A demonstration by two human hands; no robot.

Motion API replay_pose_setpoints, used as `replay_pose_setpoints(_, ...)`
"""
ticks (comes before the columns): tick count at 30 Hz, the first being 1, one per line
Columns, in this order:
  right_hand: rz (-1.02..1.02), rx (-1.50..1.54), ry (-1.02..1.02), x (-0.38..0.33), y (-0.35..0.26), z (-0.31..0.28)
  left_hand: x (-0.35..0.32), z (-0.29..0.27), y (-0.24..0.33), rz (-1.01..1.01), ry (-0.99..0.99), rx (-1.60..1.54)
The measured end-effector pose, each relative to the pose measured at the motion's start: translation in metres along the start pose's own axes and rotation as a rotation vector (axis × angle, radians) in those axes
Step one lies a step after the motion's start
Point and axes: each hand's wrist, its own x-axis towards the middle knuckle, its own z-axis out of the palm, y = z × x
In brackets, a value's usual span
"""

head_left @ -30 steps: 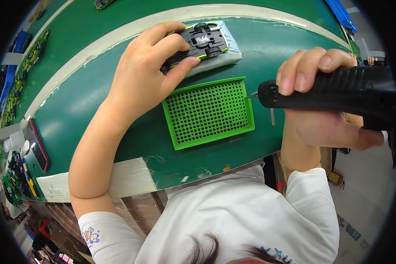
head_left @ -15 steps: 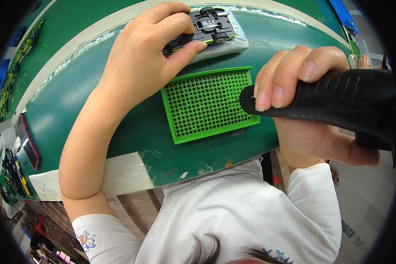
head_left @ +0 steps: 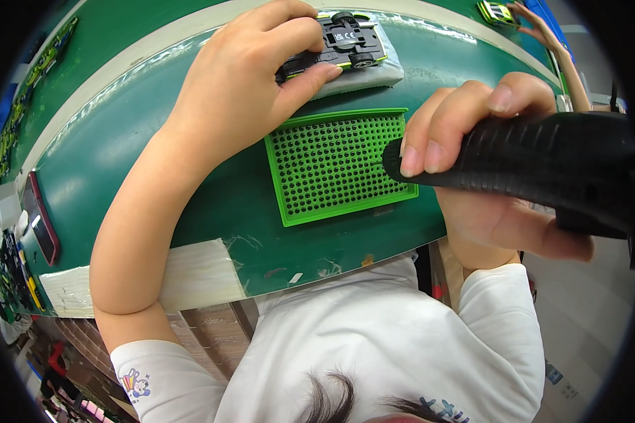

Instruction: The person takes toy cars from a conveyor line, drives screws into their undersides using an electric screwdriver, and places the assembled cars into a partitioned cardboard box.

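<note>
My left hand (head_left: 250, 84) grips an upturned toy car (head_left: 342, 44), black underneath with lime-green edges, which lies on a grey pad (head_left: 374, 74) at the far side of the green bench (head_left: 155, 183). My right hand (head_left: 473, 176) is closed around the ribbed black handle of a powered screwdriver (head_left: 536, 169), whose front end hangs over the right part of a bright green perforated tray (head_left: 331, 166). The driver's tip is hidden behind my fingers.
A dark phone (head_left: 41, 225) lies at the bench's left end. Pale tape (head_left: 190, 275) covers the near bench edge. At the far right another person's hand (head_left: 540, 25) rests by a second lime-green toy car (head_left: 497, 10). Circuit boards lie at far left.
My right hand has brought the screwdriver left and closer, from beside the green tray to over its right part. My left hand has stayed on the toy car.
</note>
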Motion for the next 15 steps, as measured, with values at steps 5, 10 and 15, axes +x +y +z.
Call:
replay_pose_setpoints(5, 0.052, -0.086, 0.228, -0.010, 0.006, 0.009, 0.018, -0.009, 0.033, -0.628, -0.413, 0.423)
replay_pose_setpoints(10, 0.062, -0.054, 0.277, -0.014, 0.002, 0.018, 0.017, -0.010, 0.034, -0.648, -0.378, 0.407)
replay_pose_setpoints(15, 0.041, -0.065, 0.245, -0.016, 0.002, 0.021, 0.013, -0.010, 0.032, -0.626, -0.409, 0.432)
